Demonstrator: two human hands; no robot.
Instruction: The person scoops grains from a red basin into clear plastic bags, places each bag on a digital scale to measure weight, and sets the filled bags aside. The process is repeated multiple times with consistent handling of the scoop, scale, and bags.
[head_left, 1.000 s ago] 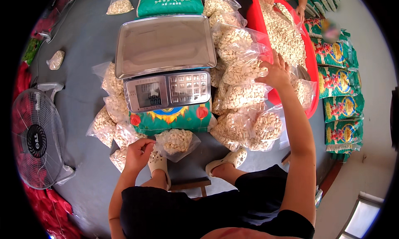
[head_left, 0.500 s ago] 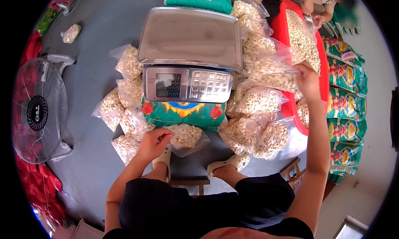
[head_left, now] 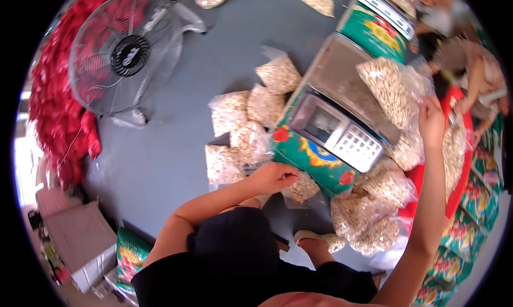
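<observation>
My right hand [head_left: 432, 120] is closed on the gathered top of a clear plastic bag of pale seeds [head_left: 386, 92]. The bag is tilted, over the steel pan [head_left: 342, 67] of a digital scale [head_left: 336, 130]; whether it touches the pan I cannot tell. My left hand [head_left: 275, 178] has its fingers curled together; anything inside them is hidden. It is just beside a small bag of seeds [head_left: 302, 188] in front of the scale. Under the scale lies a green sack [head_left: 315, 156] with a sunflower print.
Filled seed bags [head_left: 248, 141] lie left of the scale, more [head_left: 368, 211] on its right. A red tub [head_left: 466, 168] of loose seeds stands at right, with co-workers' hands [head_left: 470, 104] by it. A fan [head_left: 128, 56] and red heap [head_left: 59, 99] are far left; green sacks [head_left: 454, 237] line the right.
The view has turned left, so the scale now appears slanted. My right hand has brought the seed bag from beside the red tub to over the scale pan. My left hand stays curled.
</observation>
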